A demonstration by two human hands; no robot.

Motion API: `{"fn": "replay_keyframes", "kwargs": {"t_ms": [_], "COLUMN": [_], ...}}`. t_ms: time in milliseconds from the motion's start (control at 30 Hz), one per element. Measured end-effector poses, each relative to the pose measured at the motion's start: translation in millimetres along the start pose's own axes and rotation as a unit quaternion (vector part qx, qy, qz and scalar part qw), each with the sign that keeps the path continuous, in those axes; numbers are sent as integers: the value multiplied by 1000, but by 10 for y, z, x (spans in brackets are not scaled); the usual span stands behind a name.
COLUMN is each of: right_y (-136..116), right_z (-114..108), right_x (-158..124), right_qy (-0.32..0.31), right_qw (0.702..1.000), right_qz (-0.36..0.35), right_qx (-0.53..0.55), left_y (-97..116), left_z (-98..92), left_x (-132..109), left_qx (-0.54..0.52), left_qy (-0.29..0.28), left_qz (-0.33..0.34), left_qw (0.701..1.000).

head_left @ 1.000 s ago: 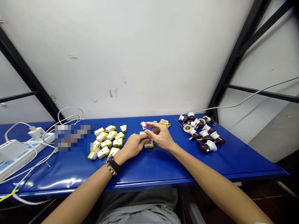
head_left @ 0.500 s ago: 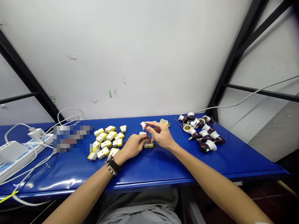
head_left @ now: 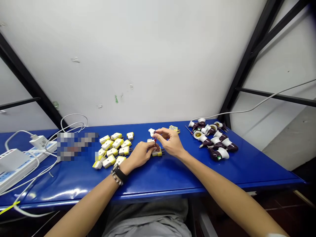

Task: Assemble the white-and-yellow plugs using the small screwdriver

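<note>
Near the middle of the worktop, rather closer to its far edge than its near one, a yellow-and-white plug is lying with its prongs pointing toward the right edge. The right hand is reaching over it from the right, its thumb and fingers closing around the top of a small red screwdriver, which is standing nearly upright with its lower end down at the plug. The left hand is coming in from the left, its fingers bending down together and touching the plug's left side; at this size I cannot tell whether they are pinching the plug or steadying the screwdriver. A white piece is resting just beyond the hands, toward the far edge, and a yellow part with markings is sitting to its right. Toward the left edge, a cluster of yellow-and-white plugs is spreading loosely beside the left hand. Toward the far right corner, purple-and-white lamp holders are lying in a heap, with a thin rod resting at their left. A white power strip is lying along the left edge among looping cables.
</note>
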State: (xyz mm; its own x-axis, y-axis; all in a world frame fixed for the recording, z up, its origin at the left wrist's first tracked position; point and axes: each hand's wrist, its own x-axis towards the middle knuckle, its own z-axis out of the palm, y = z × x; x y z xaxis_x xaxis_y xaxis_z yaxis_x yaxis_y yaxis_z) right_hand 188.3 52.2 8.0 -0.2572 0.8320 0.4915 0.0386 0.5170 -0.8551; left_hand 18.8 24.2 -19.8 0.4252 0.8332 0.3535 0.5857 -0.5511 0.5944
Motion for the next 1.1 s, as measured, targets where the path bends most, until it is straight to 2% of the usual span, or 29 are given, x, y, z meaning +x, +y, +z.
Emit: {"fn": "replay_keyframes", "kwargs": {"t_ms": [167,367,500,633,933,1033,1100], "right_y": [-1,-5,23,29,12,-1,-20], "right_z": [-3,-12,-4,-10,7,-6,-58], "right_x": [4,1,23,27,13,31,58], "right_qy": [25,-45,5,19,6,23,58], "right_qw": [999,999,999,999,1000,1000,997], "right_qz": [-13,3,-17,-22,-15,-20,-23], "right_qx": [-24,16,-28,-35,-20,6,37], "left_y": [11,-12,-13,-2,-29,-28,-28], "left_z": [-7,7,9,4,17,13,-5], "left_x": [1,5,0,0,-3,-12,-25], "left_qx": [-3,-7,1,10,-3,2,24], "left_qy": [-1,0,-4,-3,-5,0,13], "left_qz": [6,2,0,-4,0,6,17], "left_qw": [1000,1000,1000,1000,1000,1000,999]}}
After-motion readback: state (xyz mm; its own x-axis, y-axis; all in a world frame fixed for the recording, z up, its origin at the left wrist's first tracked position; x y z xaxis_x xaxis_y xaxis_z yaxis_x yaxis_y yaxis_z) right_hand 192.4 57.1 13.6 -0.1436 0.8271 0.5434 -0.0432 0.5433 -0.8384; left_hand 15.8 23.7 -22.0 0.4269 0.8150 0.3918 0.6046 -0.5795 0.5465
